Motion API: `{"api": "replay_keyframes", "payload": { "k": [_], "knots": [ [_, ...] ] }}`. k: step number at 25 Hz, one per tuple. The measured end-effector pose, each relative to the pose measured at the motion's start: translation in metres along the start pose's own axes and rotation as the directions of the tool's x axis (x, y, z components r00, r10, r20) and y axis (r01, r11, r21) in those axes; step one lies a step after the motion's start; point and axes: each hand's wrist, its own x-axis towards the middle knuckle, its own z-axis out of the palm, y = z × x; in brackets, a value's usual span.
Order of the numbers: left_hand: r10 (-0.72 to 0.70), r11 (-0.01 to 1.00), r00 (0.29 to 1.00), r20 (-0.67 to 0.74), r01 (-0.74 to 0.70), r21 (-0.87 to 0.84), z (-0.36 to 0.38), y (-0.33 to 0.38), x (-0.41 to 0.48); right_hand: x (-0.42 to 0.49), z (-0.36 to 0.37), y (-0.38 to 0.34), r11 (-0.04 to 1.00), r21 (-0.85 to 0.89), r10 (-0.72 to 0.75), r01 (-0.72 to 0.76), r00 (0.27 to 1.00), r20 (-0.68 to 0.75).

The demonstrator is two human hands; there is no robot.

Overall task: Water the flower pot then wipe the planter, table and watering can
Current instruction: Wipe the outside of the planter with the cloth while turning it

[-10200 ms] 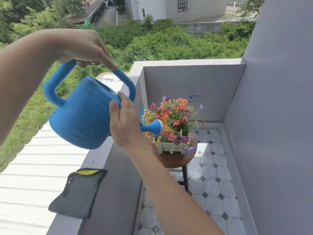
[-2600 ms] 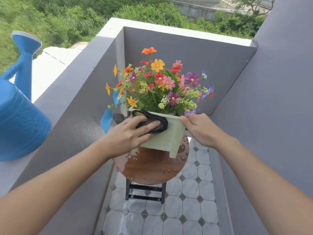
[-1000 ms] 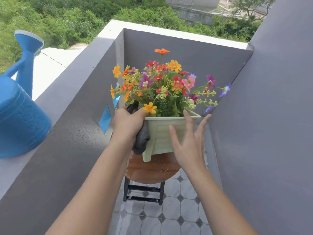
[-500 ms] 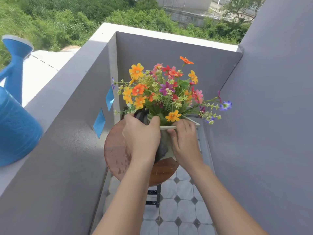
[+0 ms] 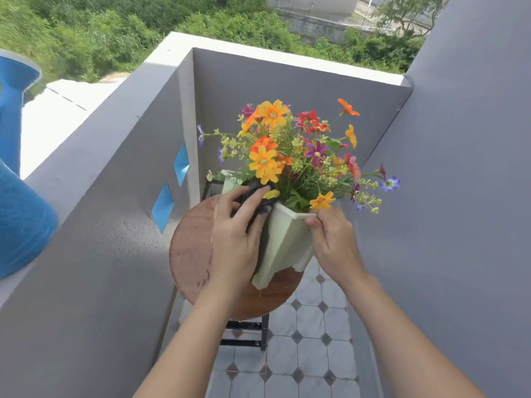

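Note:
A pale green planter (image 5: 284, 242) full of colourful flowers (image 5: 290, 150) stands on a small round wooden table (image 5: 189, 254), one corner turned toward me. My left hand (image 5: 234, 242) presses a dark cloth (image 5: 254, 196) against the planter's left side and rim. My right hand (image 5: 330, 239) pinches the rim at the planter's right corner. The blue watering can (image 5: 20, 214) stands on the ledge at the far left, partly cut off by the frame edge.
Grey balcony walls (image 5: 115, 254) close in on the left, back and right. Two blue tape strips (image 5: 163, 206) stick on the left wall near the table. Tiled floor (image 5: 301, 354) lies below the table's black frame. A drop lies beyond the ledge.
The planter has been turned, so a corner now faces me. My left hand has slid the cloth up the left side to the rim, and my right hand has shifted to pinch the right corner.

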Motion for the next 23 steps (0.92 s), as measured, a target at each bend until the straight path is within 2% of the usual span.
{"api": "replay_keyframes", "payload": {
  "k": [2,3,6,7,8,10,11,12,13,15,17,19,20,21,22,23],
  "knots": [
    [-0.129,0.992,0.989,-0.071,0.128,-0.009,0.000,-0.008,0.015,0.002,0.000,0.000,1.000,0.005,0.025,-0.025,1.000,0.003],
    [-0.100,0.995,0.993,-0.060,0.101,0.008,0.002,-0.007,0.013,0.003,0.000,0.001,1.000,0.003,0.027,-0.027,1.000,-0.002],
    [0.197,0.977,0.976,0.091,-0.203,0.066,0.006,0.005,-0.011,0.004,-0.002,0.005,1.000,-0.009,0.016,-0.015,1.000,0.003],
    [0.235,0.966,0.966,0.110,-0.245,0.084,0.006,0.000,-0.008,0.003,-0.002,0.006,1.000,-0.015,0.016,-0.016,1.000,0.007],
    [0.197,0.973,0.977,0.087,-0.206,0.106,0.007,-0.008,-0.001,0.002,-0.002,0.007,1.000,-0.021,0.022,-0.021,1.000,0.011],
    [-0.102,0.987,0.994,-0.037,0.105,0.121,0.012,-0.026,0.014,0.000,-0.001,0.007,0.999,-0.025,0.026,-0.026,1.000,0.003],
    [-0.267,0.952,0.959,-0.093,0.277,0.127,0.012,-0.034,0.018,-0.001,0.000,0.005,0.999,-0.026,0.022,-0.022,1.000,0.003],
    [-0.375,0.904,0.919,-0.123,0.392,0.172,0.012,-0.040,0.014,-0.001,0.000,0.003,0.999,-0.029,0.014,-0.014,1.000,0.008],
    [-0.420,0.869,0.898,-0.128,0.439,0.227,0.012,-0.039,0.003,-0.001,0.001,0.002,0.999,-0.034,0.003,-0.003,1.000,0.008],
    [-0.329,0.915,0.937,-0.116,0.347,0.205,0.012,-0.026,-0.024,0.002,-0.001,0.000,0.999,-0.032,-0.001,0.001,1.000,0.008],
    [-0.076,0.988,0.994,-0.072,0.085,0.126,0.010,-0.009,-0.045,0.005,-0.002,0.002,0.999,-0.051,-0.004,0.005,1.000,0.013],
    [0.197,0.971,0.980,0.028,-0.199,0.133,0.010,-0.005,-0.043,0.005,-0.004,0.004,0.997,-0.071,-0.029,0.030,0.999,0.019],
    [0.244,0.959,0.969,0.046,-0.248,0.138,0.010,-0.007,-0.034,0.004,-0.006,0.004,0.996,-0.076,-0.035,0.037,0.999,0.025],
    [0.185,0.972,0.982,0.031,-0.188,0.142,0.009,-0.011,-0.026,0.002,-0.007,0.004,0.997,-0.071,-0.038,0.040,0.999,0.025],
    [0.030,0.989,1.000,-0.007,-0.029,0.143,0.007,-0.014,-0.017,0.000,-0.007,0.005,0.997,-0.061,-0.046,0.048,0.999,0.020],
    [-0.165,0.977,0.985,-0.048,0.170,0.129,0.005,-0.021,-0.009,-0.003,-0.007,0.005,0.997,-0.053,-0.053,0.053,0.998,0.015]
  ]
}}
